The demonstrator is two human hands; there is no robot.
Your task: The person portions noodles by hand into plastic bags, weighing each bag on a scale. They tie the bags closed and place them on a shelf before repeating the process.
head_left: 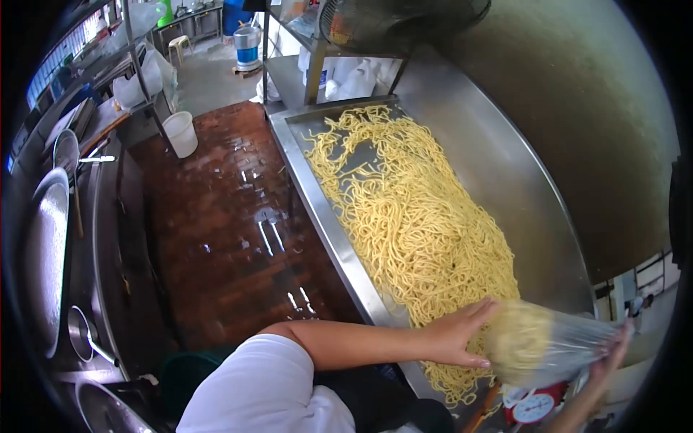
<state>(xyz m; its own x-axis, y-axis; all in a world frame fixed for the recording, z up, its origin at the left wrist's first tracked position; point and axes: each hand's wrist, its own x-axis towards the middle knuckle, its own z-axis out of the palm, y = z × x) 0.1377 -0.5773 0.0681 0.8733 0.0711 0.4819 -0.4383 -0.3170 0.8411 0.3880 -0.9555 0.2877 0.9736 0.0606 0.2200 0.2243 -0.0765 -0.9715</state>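
Note:
A clear plastic bag (529, 340) with yellow noodles in its lower end is held sideways over the near end of a metal tray; it is blurred by motion. My right hand (611, 355) grips the gathered top of the bag at the right. At the bag's filled end, my left hand (458, 338) has its thumb and fingers spread, fingertips right at the plastic. A large heap of loose yellow noodles (426, 224) lies along the tray (341, 254), beyond my left hand. Below the bag stands a red scale (533, 408) with a white dial, partly hidden.
A fan (404, 20) hangs over the tray's far end, near a shelf with white jugs (359, 81). Wet brown tiles (216, 231) cover the floor at left, with a white bucket (180, 134) on them. A large metal pan (49, 263) and ladles line the left counter.

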